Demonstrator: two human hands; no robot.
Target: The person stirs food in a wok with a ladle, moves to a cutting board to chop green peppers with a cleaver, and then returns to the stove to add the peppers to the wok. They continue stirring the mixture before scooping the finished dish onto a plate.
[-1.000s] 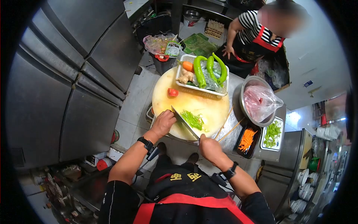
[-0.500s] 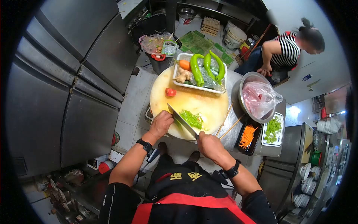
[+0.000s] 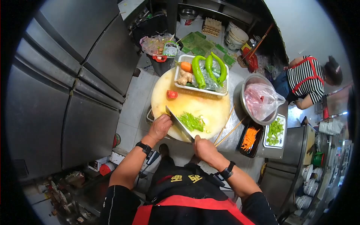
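Note:
My right hand (image 3: 205, 149) is wrapped round the handle of a kitchen knife (image 3: 180, 125), its wide blade slanting across the round chopping board (image 3: 162, 89). Close against the blade's left side, my left hand (image 3: 160, 127) rests on the board with its fingers curled down. Whatever lies beneath those fingers is hidden. Green shreds (image 3: 192, 121), apparently pepper, lie in a heap just right of the blade. Farther back on the board sits a red chunk (image 3: 172, 94), perhaps tomato. A white basket (image 3: 202, 91) at the back holds long green peppers (image 3: 198, 71), a carrot (image 3: 186, 66) and ginger (image 3: 184, 78).
Chopsticks (image 3: 229, 131) lie right of the board. Beyond them stand a metal bowl (image 3: 244, 107) with bagged meat, a black tray (image 3: 257, 148) of carrot strips and a white tray (image 3: 279, 144) of chopped greens. A person (image 3: 306, 77) in stripes is at far right.
The knife and my right hand have moved slightly left, toward my left hand. The other person has turned away and shifted right.

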